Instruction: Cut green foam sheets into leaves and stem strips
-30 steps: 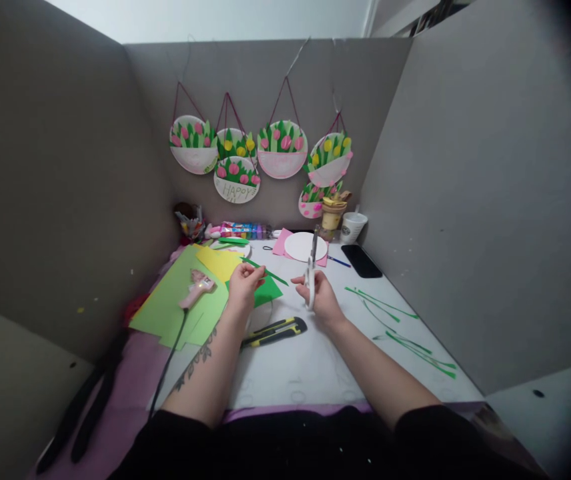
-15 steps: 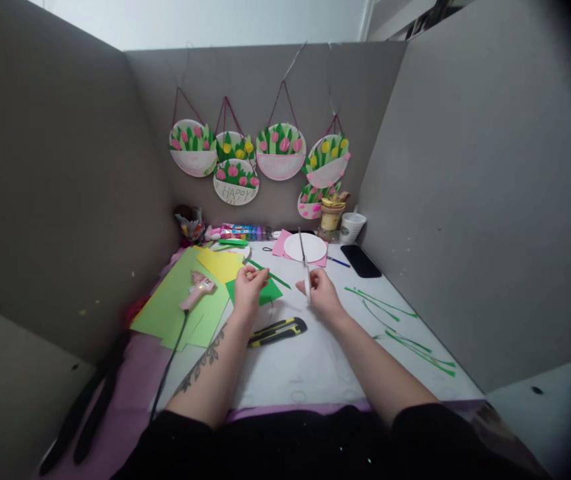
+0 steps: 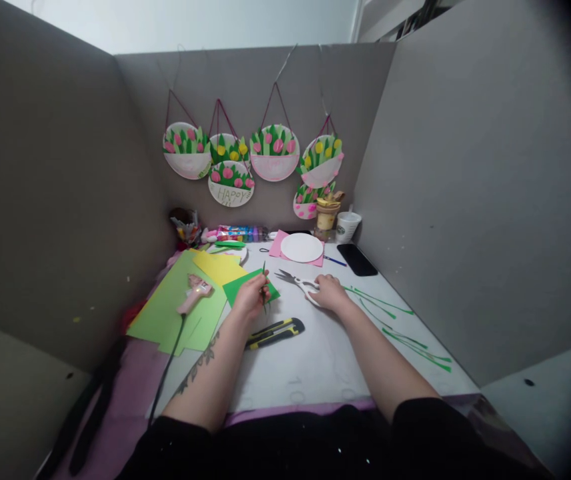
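My left hand (image 3: 252, 296) is closed around a thin dark green paper strip (image 3: 264, 268), which stands up between the fingers above a green sheet (image 3: 238, 285). Low over the white table, my right hand (image 3: 329, 291) has its fingers on the handles of white-handled scissors (image 3: 309, 287). The scissor blades are apart and point to the back left. Below and between the hands lies a black and yellow cutter knife (image 3: 278, 333). Several thin green strips (image 3: 415, 350) are spread to the right of my right hand.
A pink glue gun (image 3: 195, 295) rests on light green sheets (image 3: 153, 320) at the left. A white paper disc (image 3: 301, 247), a phone (image 3: 357, 260) and a cup (image 3: 348, 227) are at the back. Paper-plate baskets (image 3: 274, 153) hang on the grey rear panel.
The scissors have gone from upright to lying nearly flat, lower by the table. My left hand has turned, and the strip in it now stands nearly upright instead of slanting right.
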A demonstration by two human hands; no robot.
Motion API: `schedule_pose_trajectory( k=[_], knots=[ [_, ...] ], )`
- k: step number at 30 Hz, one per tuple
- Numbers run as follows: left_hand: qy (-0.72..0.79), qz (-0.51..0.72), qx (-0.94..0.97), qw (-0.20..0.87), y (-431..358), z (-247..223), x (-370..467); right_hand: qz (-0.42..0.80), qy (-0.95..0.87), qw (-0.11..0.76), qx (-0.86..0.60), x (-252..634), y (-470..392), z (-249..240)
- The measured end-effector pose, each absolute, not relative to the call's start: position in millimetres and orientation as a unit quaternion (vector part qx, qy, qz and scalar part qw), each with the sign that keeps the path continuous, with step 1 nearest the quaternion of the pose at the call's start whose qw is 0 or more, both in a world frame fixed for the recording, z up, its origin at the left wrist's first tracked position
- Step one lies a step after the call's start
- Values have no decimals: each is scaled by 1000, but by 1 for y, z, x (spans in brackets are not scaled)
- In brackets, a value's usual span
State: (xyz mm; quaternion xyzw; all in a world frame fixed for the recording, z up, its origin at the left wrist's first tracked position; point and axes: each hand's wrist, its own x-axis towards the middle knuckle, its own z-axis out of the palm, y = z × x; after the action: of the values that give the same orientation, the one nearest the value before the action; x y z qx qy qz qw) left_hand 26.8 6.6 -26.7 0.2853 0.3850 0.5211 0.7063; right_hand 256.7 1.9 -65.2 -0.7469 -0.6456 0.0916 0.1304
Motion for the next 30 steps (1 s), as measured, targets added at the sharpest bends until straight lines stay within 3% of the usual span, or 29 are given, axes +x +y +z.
schedule_pose_trajectory(
  k=[7,11,13,15,20,30],
  knots=[
    [391,470,390,689,-6,-24,37,182,-723,148,-650,275,-6,-60],
    [417,469,477,615,-14,-23,43,187,-651,344,-650,259,-10,-52],
    [428,465,548,548,-18,-22,45,254,-611,471,-583,240,-13,-49],
    [428,449,613,491,-23,-21,47,345,-591,533,-498,221,-16,-47],
    [421,415,668,452,-30,-17,51,389,-588,562,-433,203,-22,-45],
    [421,420,576,560,-30,-15,53,422,-584,543,-431,208,-24,-42]
  ],
)
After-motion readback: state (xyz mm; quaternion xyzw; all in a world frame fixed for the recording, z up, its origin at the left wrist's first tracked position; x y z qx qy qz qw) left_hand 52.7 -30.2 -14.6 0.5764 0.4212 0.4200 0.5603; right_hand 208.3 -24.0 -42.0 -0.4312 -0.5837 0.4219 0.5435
